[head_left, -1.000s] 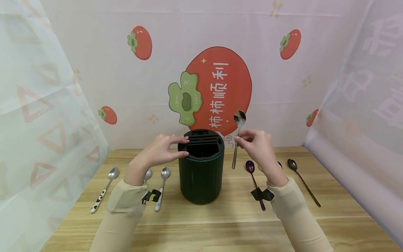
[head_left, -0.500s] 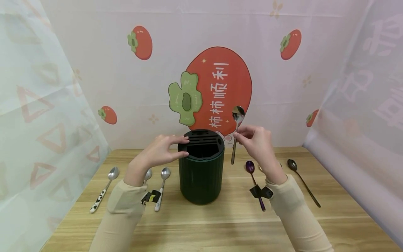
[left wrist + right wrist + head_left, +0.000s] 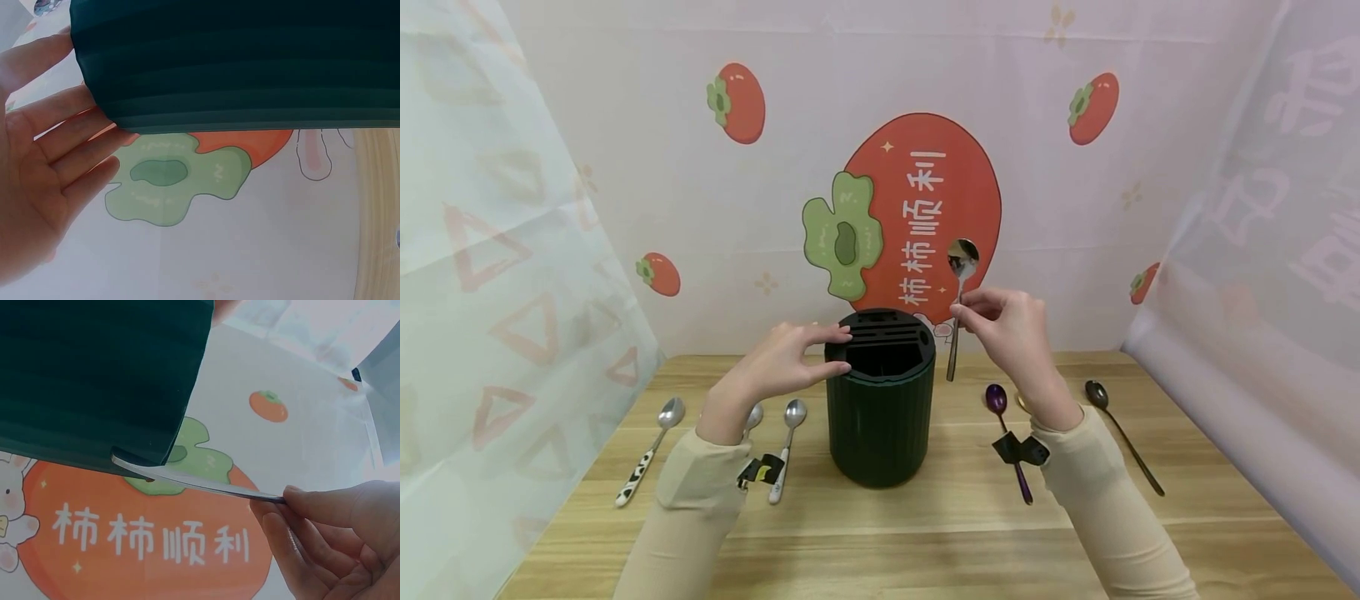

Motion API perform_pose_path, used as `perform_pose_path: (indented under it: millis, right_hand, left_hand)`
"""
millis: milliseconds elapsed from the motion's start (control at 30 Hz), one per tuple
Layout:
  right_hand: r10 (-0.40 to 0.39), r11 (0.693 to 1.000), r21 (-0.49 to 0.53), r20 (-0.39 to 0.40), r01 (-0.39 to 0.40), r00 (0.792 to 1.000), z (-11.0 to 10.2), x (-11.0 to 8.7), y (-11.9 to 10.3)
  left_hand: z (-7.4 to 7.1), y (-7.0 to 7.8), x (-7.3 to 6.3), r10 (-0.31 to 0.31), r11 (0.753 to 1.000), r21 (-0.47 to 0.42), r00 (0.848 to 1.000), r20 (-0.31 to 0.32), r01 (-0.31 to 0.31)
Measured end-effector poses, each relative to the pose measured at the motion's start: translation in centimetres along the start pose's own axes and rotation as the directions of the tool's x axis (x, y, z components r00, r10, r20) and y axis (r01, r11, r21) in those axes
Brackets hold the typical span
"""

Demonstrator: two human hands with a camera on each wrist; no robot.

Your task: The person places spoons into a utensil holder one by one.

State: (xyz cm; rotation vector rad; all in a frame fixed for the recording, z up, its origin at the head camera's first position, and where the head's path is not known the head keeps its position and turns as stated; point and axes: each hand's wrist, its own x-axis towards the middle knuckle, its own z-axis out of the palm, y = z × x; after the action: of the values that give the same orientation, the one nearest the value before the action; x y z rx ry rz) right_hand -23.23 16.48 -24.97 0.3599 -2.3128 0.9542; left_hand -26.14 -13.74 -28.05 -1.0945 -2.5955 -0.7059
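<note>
I have a silver spoon (image 3: 963, 258) pinched in the faraway right hand (image 3: 1011, 329), bowl up in the air beside the green utensil holder (image 3: 880, 429), near the back edge of the table (image 3: 880, 537). The left hand (image 3: 778, 360), spread wide, touches the holder's rim

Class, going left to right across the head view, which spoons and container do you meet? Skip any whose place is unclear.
Spotted spoon, half-hidden spoon, white-handled spoon, container, held spoon, purple spoon, black spoon.
</note>
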Motion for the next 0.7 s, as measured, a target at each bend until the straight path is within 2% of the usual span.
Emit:
perform_pose_path:
  millis: [400, 700]
  right_hand:
    - [-0.067, 0.998, 0.007, -0.025, 0.067, 0.997, 0.0, 0.3, -1.0]
    - [-0.074, 0.997, 0.026, -0.047, 0.076, 0.996, 0.1, 0.8, -1.7]
  left_hand:
    - [0.0, 0.1, -0.1, -0.004, 1.000, -0.004, 1.000, 0.004, 0.004]
    - [0.0, -0.1, 0.0, -0.002, 1.000, -0.014, 1.000, 0.001, 0.002]
